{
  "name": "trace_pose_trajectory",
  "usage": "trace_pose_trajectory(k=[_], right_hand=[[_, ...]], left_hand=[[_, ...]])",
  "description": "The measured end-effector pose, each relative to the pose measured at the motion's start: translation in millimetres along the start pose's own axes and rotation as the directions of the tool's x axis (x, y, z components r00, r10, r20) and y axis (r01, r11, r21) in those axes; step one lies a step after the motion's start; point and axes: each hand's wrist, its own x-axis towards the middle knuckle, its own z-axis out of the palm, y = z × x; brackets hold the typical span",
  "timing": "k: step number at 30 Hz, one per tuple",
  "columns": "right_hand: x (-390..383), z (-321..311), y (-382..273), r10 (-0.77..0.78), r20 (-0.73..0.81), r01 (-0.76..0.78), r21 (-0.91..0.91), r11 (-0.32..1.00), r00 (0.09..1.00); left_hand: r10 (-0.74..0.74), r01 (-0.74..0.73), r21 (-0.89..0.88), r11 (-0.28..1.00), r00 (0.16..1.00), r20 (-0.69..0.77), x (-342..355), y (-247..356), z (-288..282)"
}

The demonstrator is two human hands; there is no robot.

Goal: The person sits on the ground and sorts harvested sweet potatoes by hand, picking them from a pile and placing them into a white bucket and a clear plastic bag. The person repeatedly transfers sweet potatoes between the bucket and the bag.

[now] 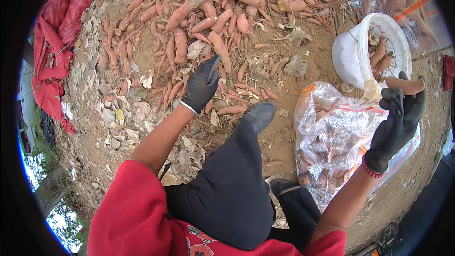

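My right hand (400, 118), in a black glove, grips a sweet potato (405, 86) with a pale end, beside the rim of a white bucket (348, 57). The bucket leans on its side toward me and has several sweet potatoes (380, 57) and thin roots inside. My left hand (203, 84), also gloved in black, reaches over the heap of sweet potatoes (180, 45) with its fingers stretched out. Its fingertips are by a long sweet potato (220, 51); whether they touch it is hard to tell.
A clear plastic bag (327, 137) filled with sweet potatoes lies below the bucket. Another filled clear bag (403, 9) is at the upper right. Red mesh sacks (54, 52) lie at the left. Dry leaves (142, 109) cover the soil, and my shoe (259, 115) stands near the heap.
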Motion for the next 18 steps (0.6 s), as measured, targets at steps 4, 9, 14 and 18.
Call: trace_pose_trajectory(k=[4, 9, 14, 18], right_hand=[[27.6, -21.8, -12.8, -0.254, -0.27, 0.195, -0.225, 0.955, 0.929], [-40.4, 44.1, -9.0, 0.067, 0.05, -0.057, -0.19, 0.98, 0.996], [-111.7, 96.8, 47.9, 0.248, 0.385, -0.233, -0.086, 0.969, 0.889], [-107.5, 122.8, 69.3, 0.421, 0.544, -0.534, 0.06, 0.843, 0.726]], left_hand=[[0.158, -0.199, 0.235, 0.951, 0.971, 0.181, 35.0, -14.0, -19.7], [0.205, -0.429, 0.387, 0.816, 0.841, 0.501, 66.2, -49.7, 2.6], [0.143, -0.136, -0.047, 0.99, 0.967, 0.211, 89.4, 54.8, -9.6], [0.143, -0.005, -0.526, 0.85, 0.965, 0.222, 61.2, 108.8, -35.9]])
